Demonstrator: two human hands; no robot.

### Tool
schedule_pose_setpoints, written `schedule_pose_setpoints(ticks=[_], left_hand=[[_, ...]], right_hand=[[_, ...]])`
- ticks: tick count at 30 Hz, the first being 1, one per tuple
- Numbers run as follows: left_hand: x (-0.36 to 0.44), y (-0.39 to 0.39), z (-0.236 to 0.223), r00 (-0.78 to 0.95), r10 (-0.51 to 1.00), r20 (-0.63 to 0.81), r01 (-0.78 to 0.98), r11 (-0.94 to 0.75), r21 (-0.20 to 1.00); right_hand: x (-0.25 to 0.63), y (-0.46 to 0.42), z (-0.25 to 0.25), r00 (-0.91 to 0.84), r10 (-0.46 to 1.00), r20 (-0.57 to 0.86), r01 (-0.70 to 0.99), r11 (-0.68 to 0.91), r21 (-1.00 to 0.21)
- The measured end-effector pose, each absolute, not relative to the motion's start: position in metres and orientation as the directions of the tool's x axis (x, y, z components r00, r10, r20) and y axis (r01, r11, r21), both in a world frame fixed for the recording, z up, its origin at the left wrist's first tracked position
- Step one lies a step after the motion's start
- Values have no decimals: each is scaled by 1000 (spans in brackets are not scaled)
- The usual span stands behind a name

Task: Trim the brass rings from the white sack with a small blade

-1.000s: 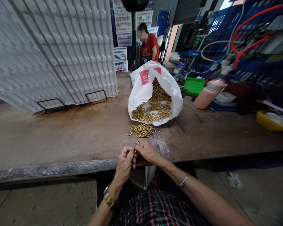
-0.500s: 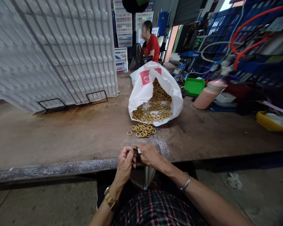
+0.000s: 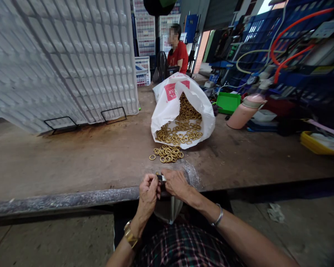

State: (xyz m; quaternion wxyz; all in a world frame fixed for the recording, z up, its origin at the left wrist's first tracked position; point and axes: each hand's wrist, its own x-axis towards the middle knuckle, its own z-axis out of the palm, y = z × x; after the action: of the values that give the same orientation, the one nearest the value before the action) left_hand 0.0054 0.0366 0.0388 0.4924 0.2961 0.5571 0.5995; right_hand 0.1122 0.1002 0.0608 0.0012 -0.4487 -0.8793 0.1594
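White bag (image 3: 158,113) of gold rings (image 3: 187,111) on worktop (image 3: 114,148), mouth toward the hands.
Bag deeply heaped at back, looser layer near the lip; small pile just outside, one ring slightly apart. Rings plain, round, dull gold. Green tray (image 3: 228,102) to the right; yellow tray (image 3: 317,144) farther right, pale material inside. Left hand (image 3: 149,191): fingers closed at a small black-and-white piece (image 3: 160,178), hint of gold there. Right hand (image 3: 178,183): fingers gripping its white end.
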Motion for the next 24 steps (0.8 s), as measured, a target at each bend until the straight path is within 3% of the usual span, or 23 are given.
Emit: schedule_pose_setpoints(ticks=[7,14,24], left_hand=[[9,27,39,-259,940,-222,-230,163,959],[7,30,35,-253,946,-202,-318,116,941],[10,31,40,-290,940,-180,-238,112,965]], right_hand=[[120,117,60,-572,803,-170,816,536,-215],[121,109,54,-684,721,-114,706,614,-352],[120,104,60,-670,720,-181,731,596,-331]])
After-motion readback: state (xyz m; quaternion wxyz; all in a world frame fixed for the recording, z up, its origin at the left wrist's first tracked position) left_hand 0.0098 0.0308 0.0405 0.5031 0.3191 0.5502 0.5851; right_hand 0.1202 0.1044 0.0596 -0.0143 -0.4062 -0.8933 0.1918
